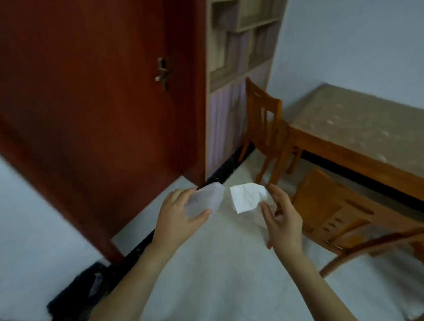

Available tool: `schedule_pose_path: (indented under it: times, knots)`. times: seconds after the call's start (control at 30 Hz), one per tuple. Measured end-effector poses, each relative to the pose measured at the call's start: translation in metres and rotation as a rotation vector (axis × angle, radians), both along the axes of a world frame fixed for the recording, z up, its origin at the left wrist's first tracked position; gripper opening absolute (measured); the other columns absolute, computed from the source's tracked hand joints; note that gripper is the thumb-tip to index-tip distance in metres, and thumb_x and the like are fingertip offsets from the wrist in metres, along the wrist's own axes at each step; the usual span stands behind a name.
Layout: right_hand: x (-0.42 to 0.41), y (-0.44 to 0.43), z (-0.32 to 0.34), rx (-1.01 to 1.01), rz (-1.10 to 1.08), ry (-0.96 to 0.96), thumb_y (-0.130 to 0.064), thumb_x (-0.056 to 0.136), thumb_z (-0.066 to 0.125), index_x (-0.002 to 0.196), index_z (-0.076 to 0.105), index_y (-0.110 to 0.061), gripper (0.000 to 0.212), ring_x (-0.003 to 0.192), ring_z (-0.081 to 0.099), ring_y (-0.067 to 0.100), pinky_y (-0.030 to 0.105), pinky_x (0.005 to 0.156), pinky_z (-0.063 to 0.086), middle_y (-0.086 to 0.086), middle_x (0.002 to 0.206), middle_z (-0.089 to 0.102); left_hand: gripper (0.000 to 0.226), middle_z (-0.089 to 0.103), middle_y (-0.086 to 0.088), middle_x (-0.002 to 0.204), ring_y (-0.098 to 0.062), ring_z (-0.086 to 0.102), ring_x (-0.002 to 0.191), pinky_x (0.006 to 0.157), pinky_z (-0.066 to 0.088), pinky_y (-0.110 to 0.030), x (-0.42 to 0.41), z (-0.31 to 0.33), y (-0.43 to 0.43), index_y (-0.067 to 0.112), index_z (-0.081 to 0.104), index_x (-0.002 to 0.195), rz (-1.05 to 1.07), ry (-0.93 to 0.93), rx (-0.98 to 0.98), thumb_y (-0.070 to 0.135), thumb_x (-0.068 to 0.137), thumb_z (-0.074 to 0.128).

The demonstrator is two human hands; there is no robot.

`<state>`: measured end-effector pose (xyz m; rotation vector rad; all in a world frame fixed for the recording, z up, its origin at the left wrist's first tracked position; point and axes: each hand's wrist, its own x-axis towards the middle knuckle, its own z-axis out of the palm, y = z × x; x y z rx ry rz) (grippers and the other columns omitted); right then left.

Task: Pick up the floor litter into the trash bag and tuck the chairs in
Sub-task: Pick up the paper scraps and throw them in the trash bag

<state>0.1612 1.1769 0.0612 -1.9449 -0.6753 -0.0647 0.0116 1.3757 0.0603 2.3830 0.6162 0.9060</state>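
Left hand (177,212) grips bag (208,195), right hand (282,218) — paper (246,198)

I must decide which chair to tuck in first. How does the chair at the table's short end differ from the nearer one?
The far chair stands at the table's short end, seat close to the table leg; the near chair stands off the long side, its whole seat uncovered. The far chair's back has tall upright openings; the near chair's has short slots. Both are orange-brown wood.
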Motion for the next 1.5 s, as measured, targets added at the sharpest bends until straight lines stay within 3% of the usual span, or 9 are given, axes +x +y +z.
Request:
schedule_pose_path:
  times: [0.1, 0.17, 0.33, 0.63, 0.77, 0.9, 1.1, 1.3, 1.5]
  knots:
    - [-0.047, 0.039, -0.009, -0.035, 0.146, 0.004, -0.023, 0.095, 0.062, 0.133, 0.055, -0.025, 0.039, 0.093, 0.061, 0.01, 0.029, 0.079, 0.054, -0.009, 0.115, 0.064, 0.062, 0.065, -0.001, 0.104, -0.019, 0.057, 0.09, 0.082, 0.05, -0.033, -0.072, -0.017, 0.018, 0.009, 0.067, 0.111, 0.142, 0.037, -0.047, 0.056, 0.07, 0.062]
    - [-0.082, 0.066, -0.016, -0.062, 0.253, 0.011, -0.023, 0.095, 0.061, 0.129, 0.058, -0.026, 0.034, 0.091, 0.061, 0.004, 0.023, 0.076, 0.053, -0.016, 0.107, 0.064, 0.063, 0.064, 0.0, 0.105, -0.02, 0.058, 0.093, 0.085, 0.05, -0.034, -0.124, -0.027, 0.03, 0.01, 0.066, 0.111, 0.239, 0.056, -0.094, 0.057, 0.069, 0.063]
    - [-0.177, 0.149, -0.041, -0.118, 0.47, 0.057, -0.022, 0.095, 0.062, 0.129, 0.06, -0.024, 0.035, 0.099, 0.061, 0.007, 0.006, 0.078, 0.043, -0.01, 0.118, 0.065, 0.057, 0.064, 0.003, 0.101, -0.02, 0.058, 0.09, 0.084, 0.049, -0.033, -0.254, -0.048, 0.068, 0.017, 0.066, 0.108, 0.453, 0.08, -0.161, 0.058, 0.069, 0.064]
    - [-0.345, 0.28, -0.079, -0.182, 0.729, 0.164, -0.017, 0.095, 0.061, 0.127, 0.062, -0.02, 0.031, 0.107, 0.059, 0.009, 0.027, 0.091, 0.051, -0.006, 0.119, 0.065, 0.067, 0.064, -0.001, 0.107, -0.023, 0.058, 0.098, 0.086, 0.048, -0.036, -0.469, -0.085, 0.131, 0.009, 0.064, 0.115, 0.773, 0.19, -0.277, 0.057, 0.069, 0.066]
    - [-0.379, 0.32, -0.103, -0.232, 0.783, 0.177, -0.015, 0.096, 0.06, 0.127, 0.062, -0.016, 0.031, 0.106, 0.059, 0.008, 0.025, 0.093, 0.048, -0.005, 0.117, 0.064, 0.056, 0.063, -0.003, 0.104, -0.023, 0.057, 0.096, 0.082, 0.045, -0.031, -0.506, -0.101, 0.156, 0.008, 0.064, 0.116, 0.852, 0.226, -0.325, 0.037, 0.071, 0.082]
    - [-0.391, 0.368, -0.143, -0.281, 0.831, 0.164, -0.014, 0.097, 0.058, 0.128, 0.061, -0.016, 0.031, 0.113, 0.057, 0.01, 0.024, 0.097, 0.045, -0.005, 0.123, 0.063, 0.057, 0.064, -0.005, 0.107, -0.024, 0.055, 0.098, 0.082, 0.042, -0.031, -0.517, -0.137, 0.187, 0.007, 0.062, 0.117, 0.919, 0.247, -0.393, 0.035, 0.072, 0.082]
    - [-0.396, 0.448, -0.265, -0.37, 0.889, 0.159, -0.014, 0.097, 0.057, 0.128, 0.06, -0.017, 0.031, 0.116, 0.057, 0.011, 0.034, 0.1, 0.048, -0.006, 0.125, 0.063, 0.054, 0.065, -0.006, 0.105, -0.023, 0.057, 0.096, 0.085, 0.042, -0.029, -0.499, -0.251, 0.247, 0.006, 0.064, 0.114, 0.983, 0.203, -0.442, 0.034, 0.07, 0.082]
    - [-0.398, 0.515, -0.437, -0.358, 0.866, 0.239, -0.012, 0.097, 0.058, 0.126, 0.062, -0.014, 0.03, 0.095, 0.056, 0.011, 0.043, 0.092, 0.052, -0.003, 0.11, 0.065, 0.055, 0.063, -0.004, 0.103, -0.021, 0.055, 0.096, 0.085, 0.046, -0.032, -0.482, -0.424, 0.297, 0.009, 0.063, 0.114, 1.014, 0.189, -0.517, 0.04, 0.07, 0.076]
    - [-0.397, 0.546, -0.602, -0.344, 0.91, 0.241, -0.011, 0.096, 0.058, 0.126, 0.062, -0.01, 0.03, 0.11, 0.06, 0.015, 0.039, 0.097, 0.05, -0.001, 0.124, 0.064, 0.056, 0.062, -0.004, 0.107, -0.022, 0.054, 0.101, 0.09, 0.044, -0.033, -0.475, -0.577, 0.321, 0.009, 0.062, 0.118, 1.058, 0.18, -0.511, 0.037, 0.073, 0.08]
